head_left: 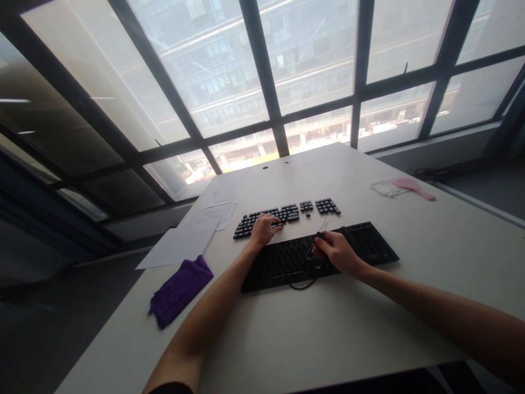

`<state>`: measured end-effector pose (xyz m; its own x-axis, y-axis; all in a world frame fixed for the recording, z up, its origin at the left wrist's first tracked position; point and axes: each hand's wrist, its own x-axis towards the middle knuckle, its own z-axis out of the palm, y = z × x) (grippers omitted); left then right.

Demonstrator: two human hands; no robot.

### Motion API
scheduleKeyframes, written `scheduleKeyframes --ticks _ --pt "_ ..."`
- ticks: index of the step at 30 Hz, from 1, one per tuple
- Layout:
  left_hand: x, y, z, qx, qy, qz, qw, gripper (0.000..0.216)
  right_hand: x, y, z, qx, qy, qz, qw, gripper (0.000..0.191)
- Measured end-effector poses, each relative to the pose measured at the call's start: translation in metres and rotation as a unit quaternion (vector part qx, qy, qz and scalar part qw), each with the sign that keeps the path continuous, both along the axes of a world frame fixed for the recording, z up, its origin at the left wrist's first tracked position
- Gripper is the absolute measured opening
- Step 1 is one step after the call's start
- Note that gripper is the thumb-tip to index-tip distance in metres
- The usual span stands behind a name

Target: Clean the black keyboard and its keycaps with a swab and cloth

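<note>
A black keyboard [283, 260] lies on the white table, its key field dark and a cable looping at its front edge. Beyond it, loose black keycaps [326, 206] are set out in rows like a keyboard layout. My left hand [264, 230] reaches over the near edge of these rows, thumb and forefinger closed around a keycap [279, 223]. Above the middle of the keyboard, my right hand [338, 250] grips a wire keycap puller [326, 223]; its thin wire prongs point up and away. My right fingertips are partly hidden.
A folded purple cloth [180, 290] lies at the left table edge, with paper sheets [178, 246] behind it. On the right rest a pink brush-like object [414, 187] and a clear plastic bag [385, 187]. Large windows [311, 49] stand past the table's far end.
</note>
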<state>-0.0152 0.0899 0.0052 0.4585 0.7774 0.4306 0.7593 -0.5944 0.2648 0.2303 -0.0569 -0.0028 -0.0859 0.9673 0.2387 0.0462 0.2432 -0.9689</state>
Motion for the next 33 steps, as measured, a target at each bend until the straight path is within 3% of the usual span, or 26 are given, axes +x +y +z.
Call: scheduleKeyframes --ticks 3,7,10,13,19,27,31,33 --pt "0.006 -0.012 0.010 0.018 -0.025 -0.003 1.000 0.014 0.007 0.003 0.005 0.015 0.008 -0.002 1.000 0.028" --pt "0.029 -0.059 0.020 0.010 -0.051 -0.063 0.997 0.007 0.019 0.004 0.008 0.048 -0.083 0.062 0.994 0.024" --pt "0.049 -0.100 0.016 -0.029 -0.056 -0.121 0.991 0.012 0.023 0.002 0.008 0.057 -0.140 0.096 0.984 0.022" --pt "0.063 -0.123 0.005 -0.058 -0.061 -0.144 0.986 0.012 0.023 0.000 0.009 0.058 -0.176 0.129 0.974 0.019" --pt "0.067 -0.125 -0.009 -0.069 -0.097 -0.136 0.983 0.010 0.026 -0.007 0.010 0.113 -0.241 0.157 0.951 0.018" --pt "0.062 -0.134 0.006 -0.112 -0.052 -0.202 0.972 0.013 0.023 -0.016 0.000 0.245 -0.280 0.152 0.916 0.015" --pt "0.061 -0.137 0.009 -0.117 0.008 -0.215 0.970 0.015 0.020 -0.017 -0.004 0.217 -0.247 0.118 0.937 0.017" --pt "0.063 -0.137 0.007 -0.115 0.023 -0.194 0.974 0.027 0.019 -0.017 -0.005 0.171 -0.216 0.095 0.957 0.016"
